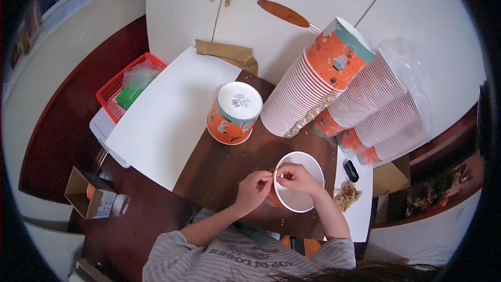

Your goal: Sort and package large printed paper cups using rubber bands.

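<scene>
A paper bucket (298,201), white inside and orange outside, lies tipped on the brown table in front of me with its mouth facing up toward me. At the left side of its rim, my left hand (254,190) is closed in a pinch from outside. My right hand (298,178) reaches over the mouth, fingertips pinched together just inside the same stretch of rim. Whatever is between the fingertips is too small to make out. A pile of tan cords (347,196) lies to the right of the bucket.
An upside-down orange bucket (229,125) stands further back. Beside it leans a tall stack of nested buckets (297,89) with tan cords along its side. Bagged stacks (383,109) stand at the right, near a black object (351,171). A red basket (112,86) and cardboard box (88,196) are left.
</scene>
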